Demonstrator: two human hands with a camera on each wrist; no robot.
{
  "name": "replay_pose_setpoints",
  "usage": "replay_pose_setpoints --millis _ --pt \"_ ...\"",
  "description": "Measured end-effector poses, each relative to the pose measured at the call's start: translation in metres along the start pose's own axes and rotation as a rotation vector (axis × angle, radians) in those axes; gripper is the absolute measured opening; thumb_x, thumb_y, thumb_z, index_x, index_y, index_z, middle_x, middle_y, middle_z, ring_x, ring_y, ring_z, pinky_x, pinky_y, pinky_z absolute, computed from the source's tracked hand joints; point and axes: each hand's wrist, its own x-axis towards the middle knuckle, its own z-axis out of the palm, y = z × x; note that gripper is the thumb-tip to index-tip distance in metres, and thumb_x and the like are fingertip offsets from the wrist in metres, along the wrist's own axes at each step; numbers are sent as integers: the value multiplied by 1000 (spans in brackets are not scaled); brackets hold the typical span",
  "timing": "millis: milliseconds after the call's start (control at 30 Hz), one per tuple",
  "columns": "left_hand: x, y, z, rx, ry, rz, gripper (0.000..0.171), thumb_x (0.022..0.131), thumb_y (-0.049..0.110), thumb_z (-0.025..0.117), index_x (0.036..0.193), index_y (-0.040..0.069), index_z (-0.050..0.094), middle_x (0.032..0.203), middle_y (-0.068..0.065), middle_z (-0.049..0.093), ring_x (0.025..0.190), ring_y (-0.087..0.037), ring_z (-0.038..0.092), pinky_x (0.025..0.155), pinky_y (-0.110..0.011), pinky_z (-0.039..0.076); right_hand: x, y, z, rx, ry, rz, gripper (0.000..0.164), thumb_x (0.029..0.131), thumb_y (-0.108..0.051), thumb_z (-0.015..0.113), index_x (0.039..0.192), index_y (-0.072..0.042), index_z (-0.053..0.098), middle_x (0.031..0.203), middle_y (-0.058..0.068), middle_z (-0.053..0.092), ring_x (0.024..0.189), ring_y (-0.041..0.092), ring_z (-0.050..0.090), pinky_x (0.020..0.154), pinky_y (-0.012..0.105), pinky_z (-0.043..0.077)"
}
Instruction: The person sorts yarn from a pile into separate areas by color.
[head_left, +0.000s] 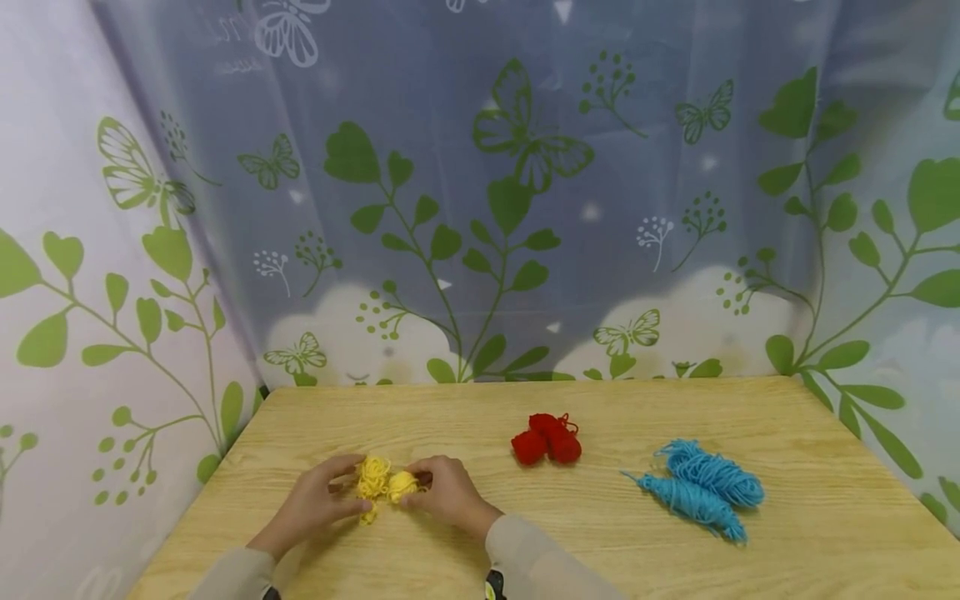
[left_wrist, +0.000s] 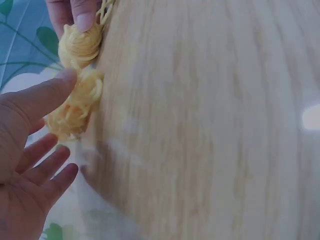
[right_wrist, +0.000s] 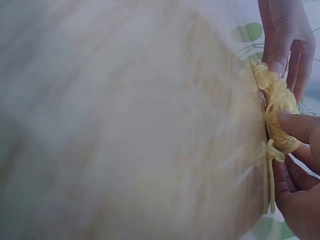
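Two small bundles of yellow yarn lie side by side at the left of the table, a loose, loopy one (head_left: 373,477) and a rounder wound one (head_left: 402,486). My left hand (head_left: 313,500) holds the loopy bundle between thumb and index finger; in the left wrist view its thumb (left_wrist: 55,90) rests on the strands while the other fingers spread apart below. With thumb and fingers my right hand (head_left: 450,496) pinches the round bundle, which shows tight windings (right_wrist: 281,125) and a loose tail (right_wrist: 272,180) in the right wrist view.
Red yarn bundles (head_left: 551,439) lie together near the middle of the wooden table (head_left: 420,417). Two blue yarn skeins (head_left: 712,479) rest at the right, one behind the other. A curtain (head_left: 450,208) printed with leaves and butterflies hangs behind the table's far edge.
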Motion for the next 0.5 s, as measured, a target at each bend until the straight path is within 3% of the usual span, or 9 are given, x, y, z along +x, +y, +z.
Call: replay_pose_setpoints --millis 233,500 --pt "7 -2 8 -6 -62 63 57 78 20 79 125 -6 59 119 -24 62 103 -35 64 84 -35 55 1 0 -1 -5 13 -25 38 78 -12 80 112 0 69 104 8 68 88 14 64 75 21 52" --pt "10 5 16 2 -57 5 47 78 13 78 119 -5 64 115 -22 66 96 -28 67 77 -28 56 1 3 1 30 3 -4 38 79 -12 79 113 0 69 105 7 69 87 10 63 74 21 52"
